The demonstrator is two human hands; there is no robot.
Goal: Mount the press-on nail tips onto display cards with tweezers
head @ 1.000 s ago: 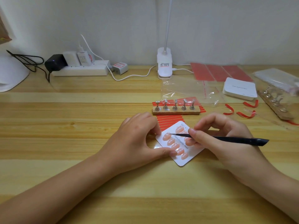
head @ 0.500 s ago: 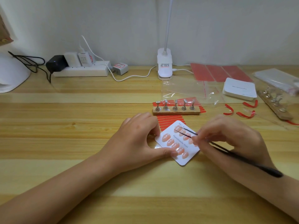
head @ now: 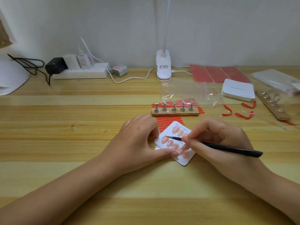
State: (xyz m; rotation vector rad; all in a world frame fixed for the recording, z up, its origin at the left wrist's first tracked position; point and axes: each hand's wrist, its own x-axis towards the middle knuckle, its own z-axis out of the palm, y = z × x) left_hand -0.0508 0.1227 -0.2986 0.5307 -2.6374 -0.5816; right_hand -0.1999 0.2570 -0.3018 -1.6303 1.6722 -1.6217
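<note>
- Farthest to the left of our left hand (head: pixel 138 142), a white power strip (head: pixel 81 73) lies at the back of the counter (head: pixel 65 143), well apart from the work.
- Our left hand rests on the counter with its fingers loosely curled; the thumb presses the near-left edge of the display card (head: pixel 176 143) and the fingertips touch its far-left corner, so it pins the card and does not grip it.
- Just beyond that hand stands a wooden nail stand (head: pixel 174 109) on red adhesive strips (head: pixel 168 121).
- The display card lies between our two hands, turned diagonally, its long axis running from far-left to near-right. Two rows of peach nail tips (head: pixel 174 146) follow that diagonal.
- The tweezers (head: pixel 211 145) point leftward from our right hand, their tip touching the leftmost nail tip of the near row; whether they pinch it or only press it we cannot tell.
- Our right hand (head: pixel 217 140) is closed round the tweezers, fingers pinching the shaft near the front. It is the nearer hand for any seating, we judge.
- Beyond the right hand lies a stack of blank cards (head: pixel 237 90).
</note>
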